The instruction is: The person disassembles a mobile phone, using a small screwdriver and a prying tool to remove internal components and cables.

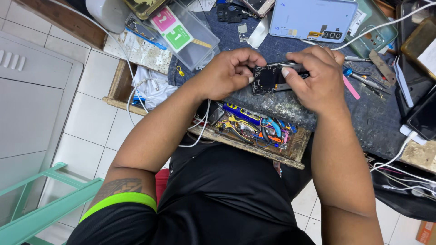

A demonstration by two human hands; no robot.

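— What have you got there?
— Your left hand (229, 72) and right hand (315, 77) both pinch a dark circuit board (268, 78), above the open tool drawer (254, 129).

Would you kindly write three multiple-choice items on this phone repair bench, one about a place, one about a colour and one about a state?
1. Where does the pale blue phone back lie?
A. Beyond the hands on the bench
B. On the tiled floor
C. In the drawer

2. What colour is the sleeve band?
A. Red
B. Bright green
C. White

3. How is the dark circuit board held?
A. Lying untouched
B. By one hand
C. Between both hands

Key: 1 A, it rests past the hands. 2 B, the band is green against black. 3 C, the left hand and right hand both grip it.
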